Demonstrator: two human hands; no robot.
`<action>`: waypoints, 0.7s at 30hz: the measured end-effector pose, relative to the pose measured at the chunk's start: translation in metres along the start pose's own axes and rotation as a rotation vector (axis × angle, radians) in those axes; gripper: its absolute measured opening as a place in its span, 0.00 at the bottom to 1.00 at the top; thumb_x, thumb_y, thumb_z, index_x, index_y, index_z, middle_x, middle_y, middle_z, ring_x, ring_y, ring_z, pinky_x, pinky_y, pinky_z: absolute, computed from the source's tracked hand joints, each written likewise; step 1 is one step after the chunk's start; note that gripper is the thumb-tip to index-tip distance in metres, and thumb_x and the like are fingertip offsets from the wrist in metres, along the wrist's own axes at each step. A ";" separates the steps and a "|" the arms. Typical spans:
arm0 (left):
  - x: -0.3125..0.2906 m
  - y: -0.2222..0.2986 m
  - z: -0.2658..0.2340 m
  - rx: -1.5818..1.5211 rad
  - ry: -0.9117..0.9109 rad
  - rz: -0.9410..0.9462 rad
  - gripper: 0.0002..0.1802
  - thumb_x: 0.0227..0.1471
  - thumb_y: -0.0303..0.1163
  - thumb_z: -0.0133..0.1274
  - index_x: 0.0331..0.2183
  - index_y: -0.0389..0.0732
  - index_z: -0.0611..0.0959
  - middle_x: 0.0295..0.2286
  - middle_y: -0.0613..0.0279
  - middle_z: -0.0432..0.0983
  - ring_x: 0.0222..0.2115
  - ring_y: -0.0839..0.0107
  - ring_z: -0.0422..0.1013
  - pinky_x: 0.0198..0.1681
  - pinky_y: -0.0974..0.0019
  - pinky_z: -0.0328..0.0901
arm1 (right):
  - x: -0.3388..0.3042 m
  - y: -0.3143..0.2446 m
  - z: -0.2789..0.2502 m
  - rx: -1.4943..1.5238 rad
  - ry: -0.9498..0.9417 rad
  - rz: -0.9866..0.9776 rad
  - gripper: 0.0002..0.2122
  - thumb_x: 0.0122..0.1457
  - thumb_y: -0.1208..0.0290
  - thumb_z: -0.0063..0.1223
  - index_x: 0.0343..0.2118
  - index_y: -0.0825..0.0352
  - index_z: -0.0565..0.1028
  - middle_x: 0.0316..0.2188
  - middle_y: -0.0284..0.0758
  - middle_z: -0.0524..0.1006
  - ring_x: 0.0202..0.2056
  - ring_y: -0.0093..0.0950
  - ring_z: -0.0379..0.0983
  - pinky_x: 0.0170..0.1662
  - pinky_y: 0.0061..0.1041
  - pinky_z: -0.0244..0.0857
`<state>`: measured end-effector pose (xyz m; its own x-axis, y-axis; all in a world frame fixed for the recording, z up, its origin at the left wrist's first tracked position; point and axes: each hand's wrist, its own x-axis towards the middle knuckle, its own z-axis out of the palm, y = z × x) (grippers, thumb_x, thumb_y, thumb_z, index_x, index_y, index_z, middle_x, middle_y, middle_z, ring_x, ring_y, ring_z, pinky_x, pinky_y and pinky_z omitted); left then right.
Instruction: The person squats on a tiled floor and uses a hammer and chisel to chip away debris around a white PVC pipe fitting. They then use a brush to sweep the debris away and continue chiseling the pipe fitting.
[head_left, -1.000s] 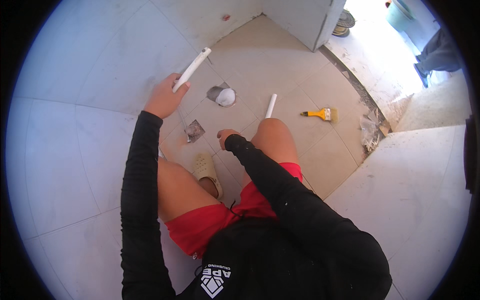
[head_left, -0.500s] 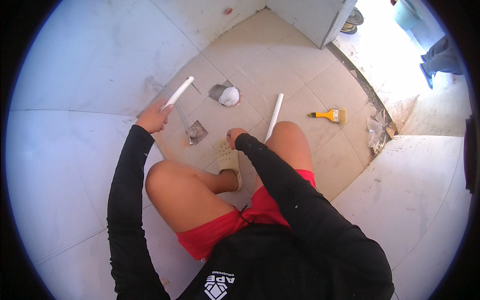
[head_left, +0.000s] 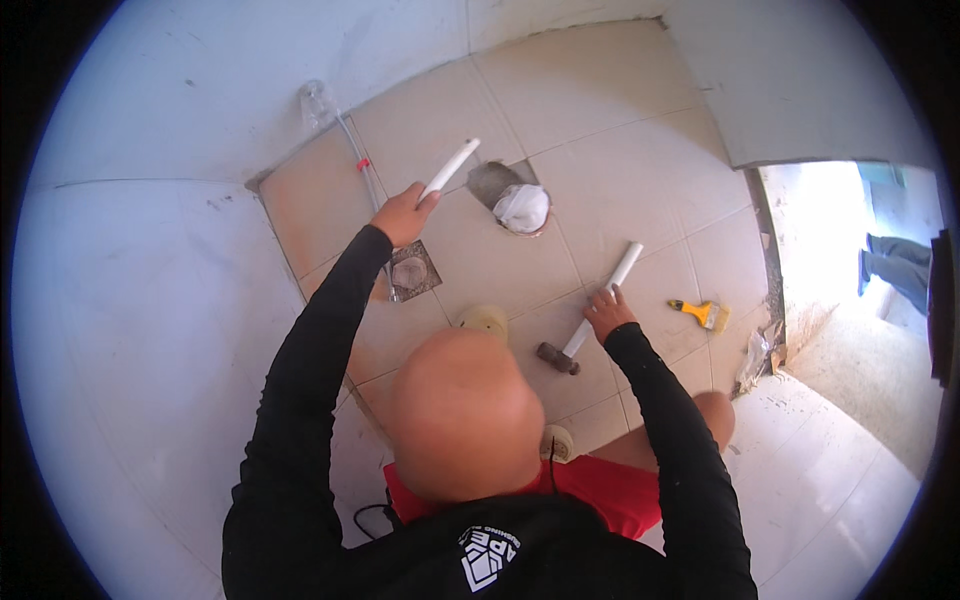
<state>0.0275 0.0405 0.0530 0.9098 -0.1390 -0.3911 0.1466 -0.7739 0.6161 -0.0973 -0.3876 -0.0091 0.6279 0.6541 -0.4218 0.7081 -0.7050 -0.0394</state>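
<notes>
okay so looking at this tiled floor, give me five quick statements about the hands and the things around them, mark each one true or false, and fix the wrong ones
1. The left hand holds a white rod-shaped thing. True.
2. The right hand touches the handle of a hammer. True.
3. The hammer's head is bright yellow. False: it is dark brown.
4. The paintbrush lies to the left of the hammer. False: it lies to the right.
5. A white bundle sits at an opening in the floor. True.
</notes>
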 end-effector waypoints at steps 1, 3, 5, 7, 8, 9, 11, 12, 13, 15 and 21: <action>0.009 -0.006 0.006 -0.012 -0.017 0.010 0.21 0.59 0.49 0.40 0.35 0.38 0.68 0.20 0.50 0.70 0.18 0.55 0.68 0.24 0.54 0.63 | 0.003 0.002 -0.002 -0.006 -0.044 -0.050 0.07 0.53 0.68 0.47 0.34 0.59 0.75 0.38 0.36 0.72 0.48 0.36 0.66 0.57 0.44 0.54; 0.025 -0.014 0.014 0.002 -0.061 -0.012 0.22 0.59 0.50 0.38 0.36 0.38 0.68 0.21 0.43 0.72 0.24 0.45 0.71 0.29 0.49 0.65 | 0.010 0.006 -0.012 -0.031 -0.166 -0.150 0.08 0.53 0.65 0.48 0.34 0.59 0.74 0.35 0.33 0.72 0.44 0.33 0.68 0.55 0.41 0.56; 0.035 -0.018 0.021 0.061 -0.086 -0.019 0.20 0.59 0.49 0.38 0.36 0.39 0.68 0.20 0.45 0.73 0.24 0.46 0.71 0.29 0.47 0.64 | 0.011 0.009 -0.031 0.061 -0.310 -0.199 0.09 0.51 0.64 0.50 0.35 0.59 0.72 0.33 0.33 0.72 0.42 0.33 0.69 0.54 0.39 0.57; 0.040 -0.019 0.024 0.126 -0.104 -0.019 0.19 0.59 0.48 0.39 0.36 0.39 0.68 0.20 0.46 0.73 0.23 0.46 0.72 0.28 0.46 0.64 | 0.006 0.010 -0.058 0.124 -0.465 -0.236 0.12 0.53 0.61 0.53 0.38 0.59 0.70 0.33 0.34 0.72 0.38 0.36 0.72 0.44 0.40 0.63; 0.042 -0.018 0.025 0.160 -0.109 -0.020 0.19 0.59 0.48 0.39 0.36 0.39 0.68 0.19 0.46 0.73 0.23 0.46 0.72 0.27 0.46 0.64 | 0.000 0.006 -0.073 0.178 -0.547 -0.151 0.13 0.54 0.60 0.53 0.38 0.60 0.70 0.32 0.35 0.73 0.37 0.37 0.73 0.42 0.39 0.65; 0.042 -0.017 0.026 0.198 -0.102 -0.016 0.19 0.59 0.47 0.39 0.36 0.40 0.68 0.19 0.47 0.73 0.23 0.46 0.72 0.27 0.46 0.64 | -0.005 0.001 -0.089 0.223 -0.649 -0.053 0.14 0.54 0.58 0.53 0.38 0.60 0.69 0.32 0.37 0.74 0.36 0.38 0.73 0.40 0.39 0.66; 0.042 -0.016 0.027 0.208 -0.074 -0.003 0.18 0.59 0.47 0.40 0.36 0.41 0.67 0.18 0.47 0.73 0.22 0.45 0.71 0.26 0.45 0.63 | -0.012 0.003 -0.118 0.306 -0.782 0.103 0.16 0.54 0.55 0.53 0.38 0.61 0.69 0.30 0.39 0.76 0.33 0.40 0.75 0.36 0.39 0.68; 0.041 -0.016 0.028 0.215 -0.093 -0.022 0.17 0.59 0.47 0.40 0.37 0.41 0.67 0.18 0.47 0.72 0.22 0.45 0.71 0.25 0.45 0.63 | -0.016 0.006 -0.131 0.347 -0.813 0.158 0.17 0.54 0.53 0.53 0.38 0.62 0.70 0.28 0.40 0.76 0.32 0.41 0.75 0.34 0.39 0.68; 0.040 -0.016 0.029 0.224 -0.053 0.001 0.17 0.59 0.47 0.40 0.37 0.41 0.67 0.18 0.47 0.72 0.22 0.45 0.71 0.25 0.46 0.63 | -0.019 0.009 -0.141 0.396 -0.795 0.213 0.18 0.54 0.52 0.53 0.38 0.62 0.70 0.27 0.42 0.77 0.30 0.42 0.76 0.33 0.39 0.68; 0.039 -0.019 0.032 0.240 -0.039 -0.010 0.17 0.59 0.46 0.40 0.36 0.41 0.67 0.18 0.47 0.72 0.22 0.45 0.71 0.25 0.46 0.63 | -0.022 0.014 -0.157 0.520 -0.629 0.368 0.18 0.55 0.51 0.51 0.38 0.62 0.70 0.24 0.43 0.77 0.29 0.43 0.75 0.33 0.39 0.69; 0.040 -0.028 0.035 0.299 -0.051 0.030 0.17 0.59 0.46 0.40 0.37 0.41 0.67 0.19 0.47 0.73 0.23 0.46 0.71 0.26 0.46 0.63 | 0.048 0.015 -0.149 0.812 0.025 0.618 0.19 0.58 0.52 0.48 0.31 0.68 0.70 0.16 0.47 0.69 0.18 0.42 0.69 0.23 0.34 0.61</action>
<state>0.0466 0.0347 -0.0041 0.8904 -0.1890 -0.4142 -0.0071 -0.9154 0.4024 -0.0084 -0.3265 0.1050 0.8224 0.1113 -0.5579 -0.1694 -0.8883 -0.4269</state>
